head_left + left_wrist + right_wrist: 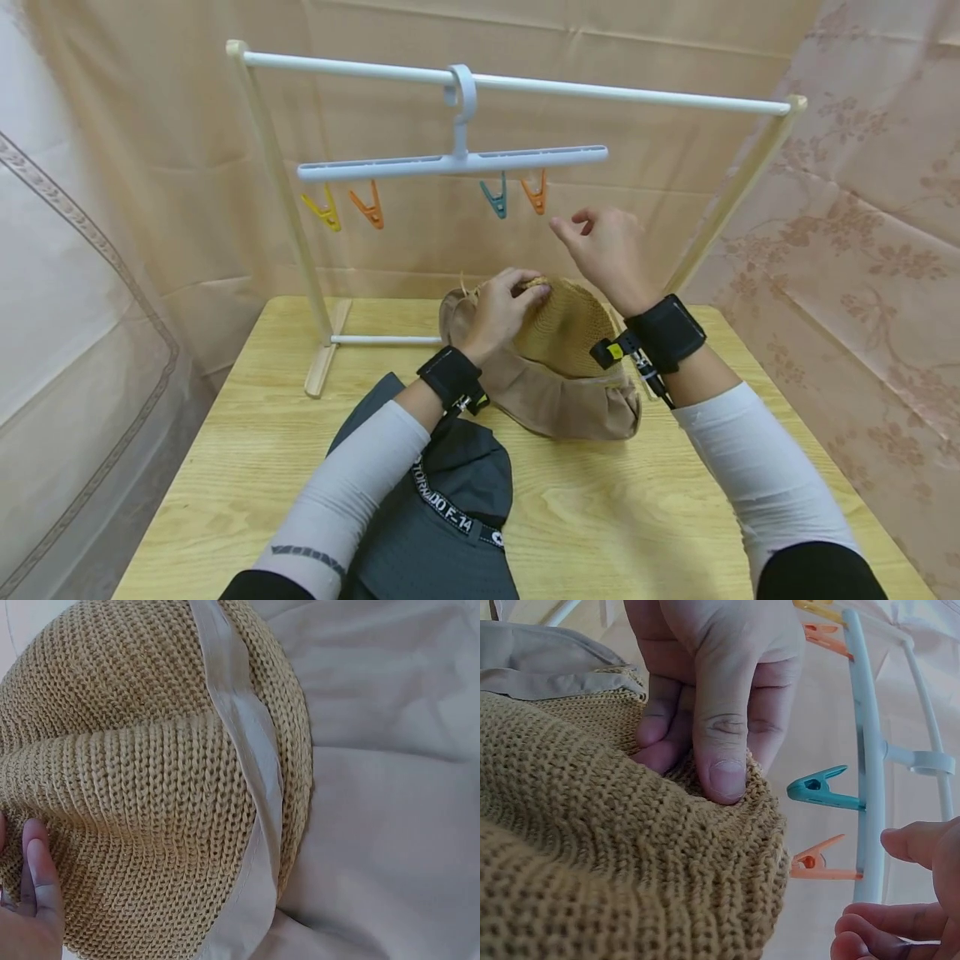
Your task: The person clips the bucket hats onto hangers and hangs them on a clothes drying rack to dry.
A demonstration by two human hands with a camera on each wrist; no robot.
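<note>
A tan knit hat (562, 329) with a beige fabric brim (570, 404) stands on the wooden table (262, 450). My left hand (525, 287) pinches the knit crown at its top, thumb and fingers curled into the weave (592, 847); the left wrist view shows the weave (150, 787) and a fingertip (34, 877). My right hand (581, 229) hovers above the hat with loosely curled fingers (870, 926) that hold nothing. It is just below a teal clip (495, 198) and an orange clip (536, 193) on the white hanger (450, 162).
The hanger hooks over a white rail (600, 90) on a wooden frame; a yellow clip (322, 210) and another orange clip (367, 206) hang at its left end. A dark grey hat (442, 508) with a lettered strap lies near the front edge. Curtains surround the table.
</note>
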